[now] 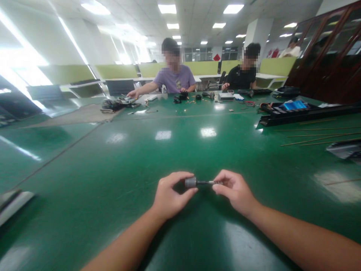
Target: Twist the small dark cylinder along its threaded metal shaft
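Observation:
Just above the green table, both hands hold one small part between them: a grey cylinder with a thin dark rod (204, 182) that lies level. My left hand (170, 195) grips the grey cylinder (190, 182) at its left end, thumb below and fingers above. On the other side, my right hand (235, 192) pinches the far end of the rod between thumb and fingertips. The fingers partly hide that end, and its exact kind is too small to make out.
Across the green table (135, 158) sit two people, one in a purple shirt (175, 77), one in black (242, 77). Electronic parts (118, 103) lie near them. At right are a black tray (290, 111) and several thin rods (324, 135). A pale object (17, 205) lies at left.

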Motion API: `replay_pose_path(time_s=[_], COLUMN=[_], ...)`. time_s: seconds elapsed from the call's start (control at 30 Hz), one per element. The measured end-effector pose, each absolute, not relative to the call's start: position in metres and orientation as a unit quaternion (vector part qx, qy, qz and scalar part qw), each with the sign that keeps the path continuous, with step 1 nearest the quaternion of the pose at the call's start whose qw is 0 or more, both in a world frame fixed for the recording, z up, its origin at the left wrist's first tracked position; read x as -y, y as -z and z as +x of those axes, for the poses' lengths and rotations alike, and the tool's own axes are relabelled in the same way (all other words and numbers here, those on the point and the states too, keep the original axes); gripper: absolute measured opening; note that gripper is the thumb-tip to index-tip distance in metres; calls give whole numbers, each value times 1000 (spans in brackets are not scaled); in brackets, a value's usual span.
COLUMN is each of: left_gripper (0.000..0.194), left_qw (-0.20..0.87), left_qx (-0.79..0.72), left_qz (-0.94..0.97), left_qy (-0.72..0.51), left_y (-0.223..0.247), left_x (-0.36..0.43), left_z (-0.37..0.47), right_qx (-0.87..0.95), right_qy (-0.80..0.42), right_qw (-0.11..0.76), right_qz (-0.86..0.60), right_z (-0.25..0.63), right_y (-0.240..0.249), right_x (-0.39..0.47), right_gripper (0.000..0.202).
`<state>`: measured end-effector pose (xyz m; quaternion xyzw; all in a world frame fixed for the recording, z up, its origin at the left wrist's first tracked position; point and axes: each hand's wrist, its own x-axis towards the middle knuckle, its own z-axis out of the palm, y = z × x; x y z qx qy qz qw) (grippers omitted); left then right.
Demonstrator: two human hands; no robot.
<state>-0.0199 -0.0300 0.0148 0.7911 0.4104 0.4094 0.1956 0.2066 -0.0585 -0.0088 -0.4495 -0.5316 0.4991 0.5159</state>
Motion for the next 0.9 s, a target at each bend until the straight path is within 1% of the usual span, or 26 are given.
replay_pose_path(time_s=[0.1,0.17,0.3,0.4,0.5,0.6,0.67,0.77,0.83,0.9], left_gripper=[26,27,36,51,55,58,59,55,49,50], left_qw=[212,258,385,418,401,373,330,244,174,138], left_qx=[-451,-473,-468,-478,-522,-567,-608,-707,-774,-806], left_qz=[762,727,626,588,563,532,525,514,486,475], left_qy=[-413,-426,-491,-501,-501,-506,-497,-421,-367,-325], left_y=[-14,-11,0,3,-5,-21,-34,-51,-58,-60], left_x=[27,24,17,12,7,5,8,22,34,44], left_z=[-19,-18,-13,-15,-27,-57,-86,-140,-180,-219], right_qx=[486,451,425,437,452,462,470,488,502,511], right_qy=[-491,-498,-535,-543,-547,-549,-547,-548,-550,-554], right_qw=[582,611,605,600,591,580,577,565,554,544], right_qz=[-429,-420,-409,-393,-385,-385,-383,-376,-372,-369], right_z=[206,206,203,200,199,198,197,195,194,193], right_y=[10,13,20,21,18,15,13,11,11,11], right_x=[56,54,51,53,56,58,59,61,62,62], right_gripper=[23,28,33,34,34,36,36,37,38,38])
